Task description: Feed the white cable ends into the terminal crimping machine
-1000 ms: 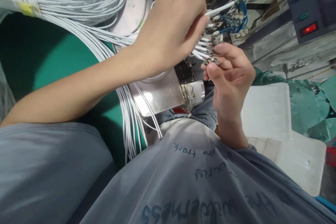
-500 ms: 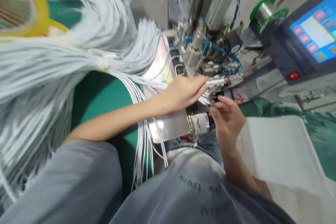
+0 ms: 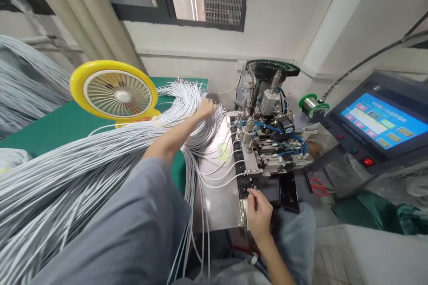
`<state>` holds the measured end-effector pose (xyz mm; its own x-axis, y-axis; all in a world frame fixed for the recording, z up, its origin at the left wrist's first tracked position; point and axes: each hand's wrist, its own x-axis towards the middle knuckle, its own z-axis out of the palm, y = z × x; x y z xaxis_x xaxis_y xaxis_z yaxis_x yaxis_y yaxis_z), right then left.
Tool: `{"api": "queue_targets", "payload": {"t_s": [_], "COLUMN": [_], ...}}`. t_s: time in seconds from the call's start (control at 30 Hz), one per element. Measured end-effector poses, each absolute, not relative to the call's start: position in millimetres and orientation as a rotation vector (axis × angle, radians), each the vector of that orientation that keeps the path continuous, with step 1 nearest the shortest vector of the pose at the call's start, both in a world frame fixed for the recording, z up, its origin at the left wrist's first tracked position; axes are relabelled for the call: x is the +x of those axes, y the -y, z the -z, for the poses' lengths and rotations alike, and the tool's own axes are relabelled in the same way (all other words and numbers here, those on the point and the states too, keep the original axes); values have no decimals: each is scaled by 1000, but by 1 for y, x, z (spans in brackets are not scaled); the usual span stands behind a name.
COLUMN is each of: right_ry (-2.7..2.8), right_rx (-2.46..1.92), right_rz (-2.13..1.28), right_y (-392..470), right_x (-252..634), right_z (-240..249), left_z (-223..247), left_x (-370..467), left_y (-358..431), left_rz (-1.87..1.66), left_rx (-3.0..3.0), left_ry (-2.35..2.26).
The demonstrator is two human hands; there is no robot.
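My left hand point(image 3: 206, 109) reaches out to the far ends of a thick bundle of pale grey cables point(image 3: 187, 102). Its fingers are bent together there; whatever they hold is too small to name. My right hand point(image 3: 259, 209) is at the near end of a black fixture rail point(image 3: 241, 169), thumb and forefinger pinched at its edge; nothing can be made out between them. Several single white cables point(image 3: 220, 182) curve across the metal plate point(image 3: 220, 207) into the rail. Beside the rail stands a machine point(image 3: 264, 142) with metal cylinders and blue tubes.
A yellow fan point(image 3: 154, 93) stands behind the cables on the green table point(image 3: 50, 124). Right of the machine are a phone point(image 3: 289, 192), red-handled scissors point(image 3: 319, 187), a wire spool point(image 3: 310, 106) and a control screen point(image 3: 381, 120).
The view has tilted up and back, showing the window and whole fan. My left hand has moved from the machine to the far cable ends. My right hand is now at the rail's near end.
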<state>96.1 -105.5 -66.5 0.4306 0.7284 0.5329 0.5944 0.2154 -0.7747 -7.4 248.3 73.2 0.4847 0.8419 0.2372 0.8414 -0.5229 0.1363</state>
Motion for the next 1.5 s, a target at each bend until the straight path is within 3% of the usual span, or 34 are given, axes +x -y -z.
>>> {"api": "queue_targets", "payload": {"t_s": [0.17,0.3,1.07,1.3,1.5], "right_ry": [1192,1179,1180,1225,1163], "right_rx": [-1437,-1438,-1585,-1541,-1461], "right_rz": [-172,-176,-66,-71,-248], "right_y": [105,104,101,98,117], "right_x": [96,95,98,99,98], "right_z": [72,71,69,67,64], "left_z": [-1,20,12,-8,-23], "left_x": [-29,-37,-9,-11,-67], "left_y": [-204,-190,-248,-199,-131], "left_rz": [-69,81,63,107,229], "left_rx": [2952,3056,2935,3016,2963], "left_ry": [-1151,-939,-1471,-1359,-1327]}}
